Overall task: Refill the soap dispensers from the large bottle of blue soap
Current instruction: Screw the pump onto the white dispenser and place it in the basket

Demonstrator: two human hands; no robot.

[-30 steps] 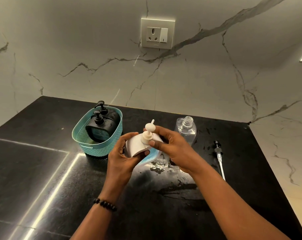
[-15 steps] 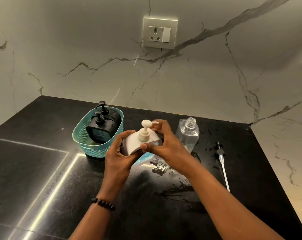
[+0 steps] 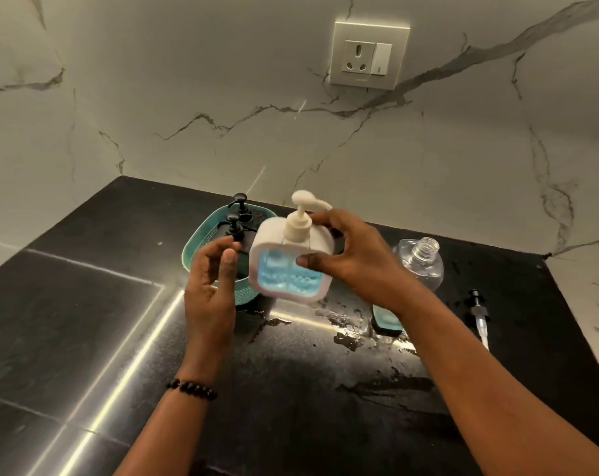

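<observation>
Left hand (image 3: pixel 210 286) released; right hand (image 3: pixel 356 259) lifts white dispenser (image 3: pixel 291 259).

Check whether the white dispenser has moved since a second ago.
Yes. The white dispenser has been lifted and moved left toward the teal basket, now overlapping its rim, held only by the right hand.

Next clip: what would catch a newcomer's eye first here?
The white pump dispenser with blue soap showing through it, held up mid-frame by the right hand; the left hand hovers open beside it. Behind sits a teal basket of black dispensers; right, an uncapped clear bottle.
</observation>
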